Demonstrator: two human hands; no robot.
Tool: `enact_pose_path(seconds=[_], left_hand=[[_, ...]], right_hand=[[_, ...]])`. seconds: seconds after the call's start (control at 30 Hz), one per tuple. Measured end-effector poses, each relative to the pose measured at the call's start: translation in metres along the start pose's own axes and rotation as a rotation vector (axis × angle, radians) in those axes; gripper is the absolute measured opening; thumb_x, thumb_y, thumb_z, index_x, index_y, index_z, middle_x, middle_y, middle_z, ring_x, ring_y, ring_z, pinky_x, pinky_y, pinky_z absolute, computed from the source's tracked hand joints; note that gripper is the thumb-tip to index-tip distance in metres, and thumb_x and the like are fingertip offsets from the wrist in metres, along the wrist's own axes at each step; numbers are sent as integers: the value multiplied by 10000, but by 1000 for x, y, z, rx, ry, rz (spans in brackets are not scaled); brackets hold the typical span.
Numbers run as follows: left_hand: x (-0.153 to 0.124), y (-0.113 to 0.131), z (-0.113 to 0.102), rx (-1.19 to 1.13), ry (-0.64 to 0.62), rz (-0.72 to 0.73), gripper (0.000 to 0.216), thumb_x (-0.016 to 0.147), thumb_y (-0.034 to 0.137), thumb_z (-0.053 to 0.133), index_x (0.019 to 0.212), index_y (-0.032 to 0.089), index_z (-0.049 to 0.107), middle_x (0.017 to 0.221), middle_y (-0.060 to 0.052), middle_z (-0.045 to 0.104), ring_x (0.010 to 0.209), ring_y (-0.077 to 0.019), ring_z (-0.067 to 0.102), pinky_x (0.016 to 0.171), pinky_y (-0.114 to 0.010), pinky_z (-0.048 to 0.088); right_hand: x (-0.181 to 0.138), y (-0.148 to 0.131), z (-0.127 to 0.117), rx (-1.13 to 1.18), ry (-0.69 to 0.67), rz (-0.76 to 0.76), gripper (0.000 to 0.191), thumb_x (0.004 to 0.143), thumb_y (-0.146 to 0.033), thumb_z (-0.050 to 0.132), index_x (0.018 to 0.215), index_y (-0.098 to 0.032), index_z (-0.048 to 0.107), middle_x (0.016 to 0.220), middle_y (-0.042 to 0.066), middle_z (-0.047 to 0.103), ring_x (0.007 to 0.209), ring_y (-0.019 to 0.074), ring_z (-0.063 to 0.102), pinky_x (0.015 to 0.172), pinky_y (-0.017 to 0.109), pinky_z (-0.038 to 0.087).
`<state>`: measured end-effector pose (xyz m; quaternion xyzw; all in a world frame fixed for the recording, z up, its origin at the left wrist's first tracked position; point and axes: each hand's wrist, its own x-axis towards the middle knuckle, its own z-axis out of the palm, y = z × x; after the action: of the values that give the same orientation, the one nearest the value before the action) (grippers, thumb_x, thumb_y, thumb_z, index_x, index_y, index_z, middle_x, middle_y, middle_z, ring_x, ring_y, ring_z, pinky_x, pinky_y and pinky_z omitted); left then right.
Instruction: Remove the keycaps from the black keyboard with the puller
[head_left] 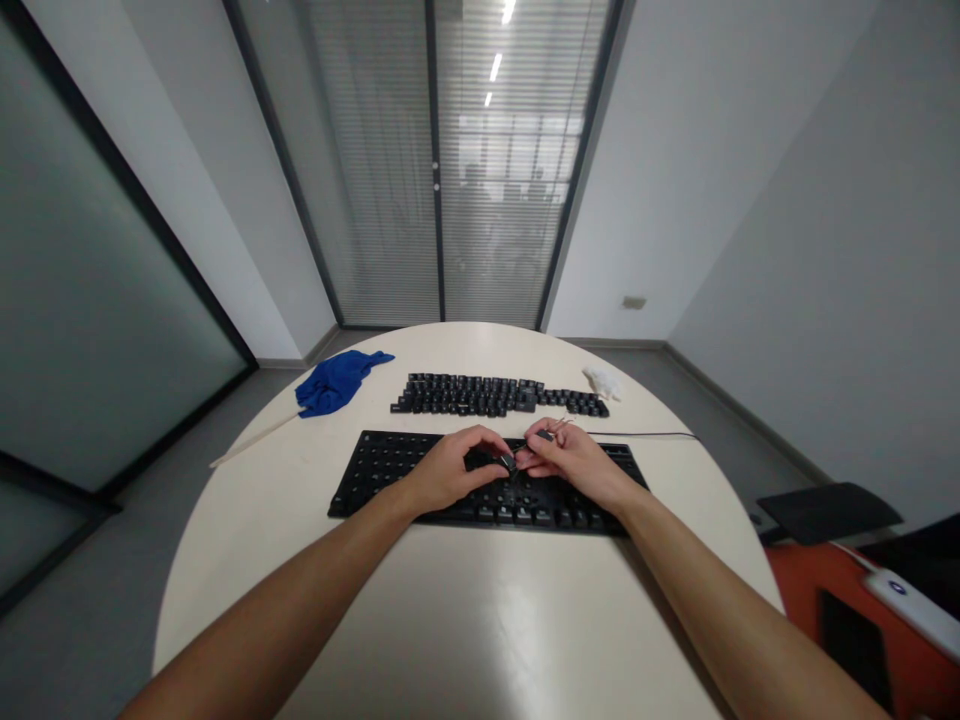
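Note:
A black keyboard [405, 455] lies across the table in front of me, with some keys in place and bare spots where keys are off. Over its middle, my left hand [457, 468] pinches a small black keycap [508, 463] between thumb and fingers. Close beside it, my right hand [566, 458] is closed around a small dark tool with thin wires, which looks like a keycap puller [544, 436]. Its wires stick out past the fingers, and part of it is hidden by them. The fingertips of both hands nearly meet.
Rows of loose black keycaps [465, 394] are laid out behind the keyboard. A blue cloth on a stick [334, 382] lies at left, a crumpled white tissue [602, 382] at back right. The cable [645, 434] runs off the right edge. A chair with a power strip [911, 605] stands at right.

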<state>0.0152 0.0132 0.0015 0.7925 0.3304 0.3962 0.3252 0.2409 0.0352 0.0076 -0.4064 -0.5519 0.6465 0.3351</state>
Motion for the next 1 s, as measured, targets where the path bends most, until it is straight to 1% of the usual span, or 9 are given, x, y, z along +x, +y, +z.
enact_pose_path(seconds=[0.1, 0.23, 0.43, 0.5, 0.6, 0.73, 0.87, 0.93, 1.0], left_hand=[[1, -1, 0, 38, -20, 67, 192, 840, 253, 708, 1000, 166, 647, 973, -61, 674, 924, -187, 616, 876, -330, 480], [1, -2, 0, 82, -58, 179, 168, 872, 281, 682, 999, 172, 669, 966, -67, 650, 941, -188, 593, 888, -330, 462], [1, -3, 0, 95, -124, 179, 181, 864, 342, 692, 947, 182, 683, 953, -61, 648, 937, -188, 591, 880, -318, 452], [1, -4, 0, 79, -149, 170, 207, 858, 375, 693, 937, 185, 687, 954, -62, 656, 939, -191, 599, 879, -320, 454], [2, -3, -1, 46, -148, 142, 237, 863, 399, 682, 943, 176, 686, 962, -70, 668, 934, -193, 611, 878, -323, 463], [2, -1, -1, 37, -136, 94, 225, 872, 383, 673, 949, 173, 686, 964, -68, 681, 931, -191, 621, 883, -317, 472], [0, -1, 0, -4, -140, 9, 201, 872, 348, 672, 974, 176, 691, 985, -64, 686, 886, -178, 641, 848, -302, 504], [-1, -1, 1, -63, -132, -41, 194, 862, 331, 680, 966, 167, 689, 978, -62, 680, 840, -167, 655, 814, -293, 526], [-1, -2, 2, -130, -115, -86, 192, 839, 312, 702, 946, 154, 686, 939, -54, 674, 808, -161, 666, 790, -285, 539]], right_hand=[[-1, 0, 2, 12, 2, -7, 401, 771, -498, 756, 939, -207, 538, 836, 32, 757, 843, 165, 743, 717, 245, 597], [-1, 0, 3, -10, -18, -13, 400, 777, -504, 748, 926, -203, 529, 830, 24, 746, 824, 152, 733, 707, 237, 589], [-1, -1, 5, -52, -65, 13, 441, 771, -560, 730, 887, -186, 526, 792, 7, 723, 731, 112, 705, 717, 230, 577], [-2, -1, 5, -53, -83, 20, 447, 776, -571, 719, 889, -186, 521, 782, -1, 713, 709, 108, 699, 710, 235, 579], [-2, -2, 5, -12, -88, 19, 456, 767, -572, 728, 890, -194, 505, 778, -14, 703, 688, 107, 695, 698, 242, 584], [-1, -1, 4, 34, -96, 10, 449, 762, -556, 741, 876, -196, 498, 760, -23, 694, 668, 101, 690, 680, 233, 582], [0, 0, 4, 18, -59, -34, 424, 779, -538, 731, 877, -196, 500, 770, -8, 704, 689, 108, 695, 707, 236, 576], [0, 1, 3, 8, -54, -60, 429, 773, -512, 746, 951, -201, 509, 784, 0, 709, 713, 122, 703, 709, 241, 572], [1, 3, 3, -21, -55, -75, 526, 757, -473, 769, 1121, -206, 500, 819, 8, 707, 732, 137, 705, 701, 255, 571]])
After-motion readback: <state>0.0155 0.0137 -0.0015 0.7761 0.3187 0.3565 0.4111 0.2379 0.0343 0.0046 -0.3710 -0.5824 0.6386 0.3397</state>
